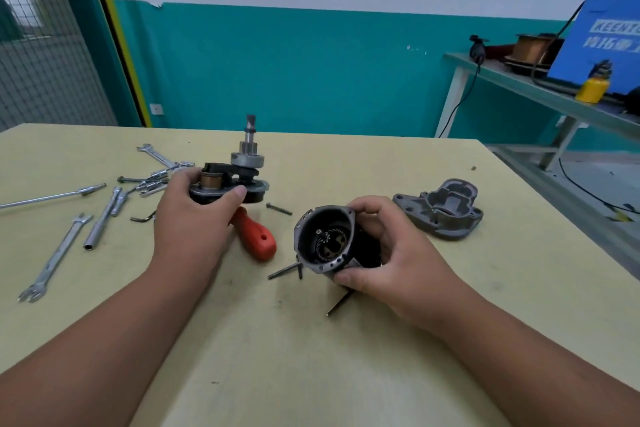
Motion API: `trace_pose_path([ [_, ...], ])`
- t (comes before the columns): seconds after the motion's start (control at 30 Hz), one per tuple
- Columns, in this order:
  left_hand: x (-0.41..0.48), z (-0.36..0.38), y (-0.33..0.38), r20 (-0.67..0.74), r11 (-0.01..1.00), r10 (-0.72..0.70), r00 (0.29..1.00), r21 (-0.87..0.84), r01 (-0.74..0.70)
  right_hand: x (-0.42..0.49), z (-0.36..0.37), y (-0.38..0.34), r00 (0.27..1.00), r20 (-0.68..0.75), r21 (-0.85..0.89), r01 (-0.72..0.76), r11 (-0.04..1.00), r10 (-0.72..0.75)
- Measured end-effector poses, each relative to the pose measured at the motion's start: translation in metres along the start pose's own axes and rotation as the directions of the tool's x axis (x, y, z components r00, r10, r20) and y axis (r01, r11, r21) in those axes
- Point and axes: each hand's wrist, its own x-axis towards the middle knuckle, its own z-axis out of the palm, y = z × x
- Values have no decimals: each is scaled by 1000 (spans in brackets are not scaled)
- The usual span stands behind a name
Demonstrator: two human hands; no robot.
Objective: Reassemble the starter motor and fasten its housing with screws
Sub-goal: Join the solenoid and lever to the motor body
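Forearms reach in from the bottom edge over the bench (346, 374). The left hand (194, 218) grips the drive assembly (242, 170) by its black base, fingers and thumb curled round it, with the shaft upright; whether it rests on the bench I cannot tell. The right hand (398, 253) holds the housing (323, 239), fingers hooked over the far rim and thumb on the near rim, its open mouth tilted toward the camera.

On the side bench (502, 74) stands a blue welder (602, 42) lettered "KEENTO", cut off by the frame edge; the characters beneath are unreadable. A grey nose cover (440, 211) lies right of the housing, apart. A red screwdriver (258, 239) lies between the hands, partly under the left. Wrenches (55, 256) and sockets (156, 182) lie scattered at the left. Two bolts (284, 270) lie beside the housing, and a screw (278, 209) lies near the assembly.
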Motion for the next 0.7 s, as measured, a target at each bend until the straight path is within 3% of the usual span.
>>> trace_pose_path([
  [0.13, -5, -8, 14, 26, 949, -88, 996, -302, 91, 1, 1, 2, 998, -55, 97, 11, 995, -6],
  [0.27, -5, -15, 26, 152, 797, -163, 975, -562, 221, 6, -6, -8, 980, -194, 344, 30, 939, 39],
  [0.33, -8, -15, 30, 242, 735, -164, 956, -617, 282, 11, -11, -14, 961, -263, 585, 88, 806, 86],
  [0.4, -12, -14, 32, 323, 681, -150, 934, -651, 335, 12, -15, -17, 942, -270, 802, 105, 588, 200],
  [0.47, -15, -12, 35, 381, 632, -154, 912, -671, 387, 11, -17, -16, 934, -160, 904, 10, 427, 318],
  [0.5, -17, -12, 37, 409, 605, -164, 898, -678, 419, 10, -17, -16, 931, -104, 915, -48, 400, 351],
  [0.57, -22, -13, 42, 461, 546, -190, 867, -684, 483, 8, -13, -15, 921, -59, 882, -132, 452, 384],
  [0.7, -30, -14, 47, 551, 462, -205, 809, -674, 576, 6, 1, -20, 939, -126, 582, -191, 790, 319],
])
